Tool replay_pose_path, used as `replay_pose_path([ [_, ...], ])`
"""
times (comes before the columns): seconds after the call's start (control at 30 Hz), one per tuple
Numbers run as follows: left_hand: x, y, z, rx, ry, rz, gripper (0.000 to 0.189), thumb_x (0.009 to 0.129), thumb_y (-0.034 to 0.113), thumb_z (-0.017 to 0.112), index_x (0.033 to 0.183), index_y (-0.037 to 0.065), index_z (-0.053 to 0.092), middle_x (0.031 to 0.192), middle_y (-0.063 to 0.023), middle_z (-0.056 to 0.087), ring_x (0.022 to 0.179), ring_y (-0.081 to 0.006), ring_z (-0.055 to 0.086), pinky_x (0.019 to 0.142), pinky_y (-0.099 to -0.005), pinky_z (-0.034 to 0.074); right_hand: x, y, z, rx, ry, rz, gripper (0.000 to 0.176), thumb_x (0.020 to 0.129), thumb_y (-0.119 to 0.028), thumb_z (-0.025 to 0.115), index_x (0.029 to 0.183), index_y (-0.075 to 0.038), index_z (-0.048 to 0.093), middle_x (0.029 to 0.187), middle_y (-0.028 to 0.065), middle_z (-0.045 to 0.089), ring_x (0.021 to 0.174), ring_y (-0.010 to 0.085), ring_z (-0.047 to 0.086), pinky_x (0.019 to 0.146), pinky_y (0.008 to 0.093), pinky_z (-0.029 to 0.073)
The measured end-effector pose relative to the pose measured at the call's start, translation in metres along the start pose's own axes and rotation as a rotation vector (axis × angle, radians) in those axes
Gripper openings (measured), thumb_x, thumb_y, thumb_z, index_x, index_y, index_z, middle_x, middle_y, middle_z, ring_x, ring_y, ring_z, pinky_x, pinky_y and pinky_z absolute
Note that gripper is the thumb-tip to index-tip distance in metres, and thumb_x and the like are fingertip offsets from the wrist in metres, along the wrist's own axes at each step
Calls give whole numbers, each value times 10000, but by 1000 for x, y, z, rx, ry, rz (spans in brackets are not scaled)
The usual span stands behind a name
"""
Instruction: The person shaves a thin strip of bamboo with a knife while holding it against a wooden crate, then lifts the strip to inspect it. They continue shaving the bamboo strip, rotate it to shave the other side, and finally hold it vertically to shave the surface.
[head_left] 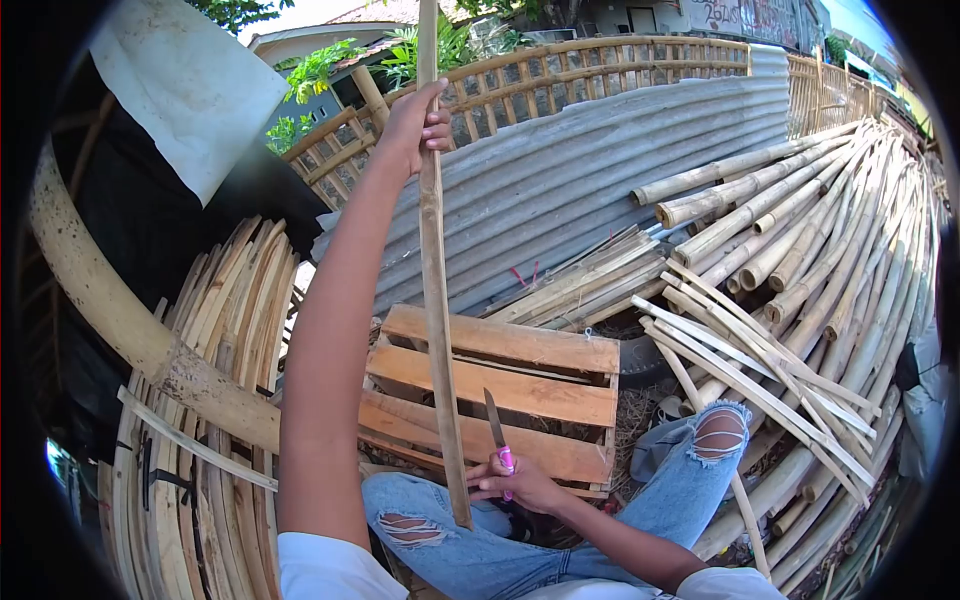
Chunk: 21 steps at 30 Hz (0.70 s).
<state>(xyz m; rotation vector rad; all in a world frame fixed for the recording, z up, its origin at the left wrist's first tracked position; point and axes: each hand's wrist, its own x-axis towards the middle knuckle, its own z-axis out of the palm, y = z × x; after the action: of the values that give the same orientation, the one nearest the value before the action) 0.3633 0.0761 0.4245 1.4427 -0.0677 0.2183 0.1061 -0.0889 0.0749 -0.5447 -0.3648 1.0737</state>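
Note:
My left hand (415, 128), raised at the upper middle, is wrapped round a long bamboo strip (438, 290). The strip stands nearly upright, its lower end over my left knee. Low in the middle, my right hand (520, 485) holds a knife (495, 420) by its pink handle, blade pointing up. Fingers of that hand reach to the strip near its lower end. Behind the strip and the knife sits a wooden slatted crate (540, 395).
A thick bamboo pole (110, 290) crosses the left side above bundled strips (215, 490). Split strips (760, 370) lie over piled bamboo poles (800, 230) on the right. A corrugated metal sheet (600, 150) and a bamboo fence (560, 75) stand behind.

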Motion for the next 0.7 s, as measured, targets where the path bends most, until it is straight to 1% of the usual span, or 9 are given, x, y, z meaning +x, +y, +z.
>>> replay_pose_path([
  [0.2, 3, 29, -5, -268, -251, 119, 272, 884, 301, 583, 786, 77, 462, 506, 60, 309, 332, -29, 250, 291, -178, 232, 9, -29, -21, -308, 75, -110, 380, 824, 52, 614, 682, -118, 304, 1169, 175, 572, 1108, 224, 559, 914, 321, 492],
  [0.4, -2, 20, -14, -543, -564, 137, 278, 932, 290, 499, 823, 34, 504, 496, 54, 278, 315, -38, 235, 280, -179, 231, 10, -28, -36, -521, 150, -223, 182, 767, 2, 700, 811, -7, 523, 1047, 127, 636, 1002, 174, 604, 864, 302, 501],
  [0.43, -2, 21, -18, -470, -669, 108, 303, 895, 373, 539, 825, 78, 522, 502, 59, 280, 344, -46, 263, 322, -205, 268, 9, -28, -36, -556, 191, -226, 172, 766, -2, 701, 859, 3, 556, 1024, 114, 644, 982, 166, 608, 861, 299, 501],
  [0.5, -8, 16, -15, -423, -598, 152, 331, 888, 386, 544, 851, 58, 519, 514, 49, 289, 365, -53, 292, 352, -217, 319, 11, -23, -42, -640, 277, -323, 229, 755, -39, 716, 962, 10, 632, 872, 81, 661, 831, 121, 623, 762, 274, 509],
  [0.53, -12, 15, -12, -373, -524, 188, 363, 882, 400, 550, 877, 39, 516, 525, 39, 297, 386, -61, 321, 382, -229, 369, 13, -22, -49, -644, 278, -326, 229, 755, -39, 716, 962, 10, 632, 872, 81, 661, 831, 121, 623, 762, 274, 509],
  [0.57, -7, 14, -17, -291, -520, 171, 425, 856, 460, 567, 931, 43, 530, 596, -10, 449, 512, -124, 504, 545, -305, 507, 14, -23, -56, -792, 396, -370, 203, 747, -56, 724, 920, 5, 635, 786, 76, 641, 749, 106, 600, 695, 269, 493],
  [0.6, -10, 12, -13, -292, -523, 173, 425, 856, 460, 567, 931, 43, 530, 596, -10, 449, 512, -124, 504, 545, -305, 507, 16, -26, -60, -938, 514, -413, 182, 739, -72, 731, 878, 0, 638, 699, 72, 621, 667, 90, 577, 628, 264, 478],
  [0.63, -13, 8, -8, -240, -383, 184, 436, 855, 466, 568, 964, 46, 528, 674, -46, 514, 612, -168, 565, 621, -345, 532, 19, -29, -64, -1011, 593, -511, 171, 725, -92, 741, 793, 0, 614, 563, 70, 539, 529, 97, 488, 529, 283, 426],
  [0.7, -8, 0, -12, -143, -252, 185, 483, 850, 483, 573, 1070, 61, 495, 878, -125, 622, 856, -254, 646, 779, -433, 554, 21, -36, -66, -1051, 636, -504, 183, 723, -99, 742, 764, 0, 593, 549, 77, 532, 509, 122, 496, 519, 299, 424],
])
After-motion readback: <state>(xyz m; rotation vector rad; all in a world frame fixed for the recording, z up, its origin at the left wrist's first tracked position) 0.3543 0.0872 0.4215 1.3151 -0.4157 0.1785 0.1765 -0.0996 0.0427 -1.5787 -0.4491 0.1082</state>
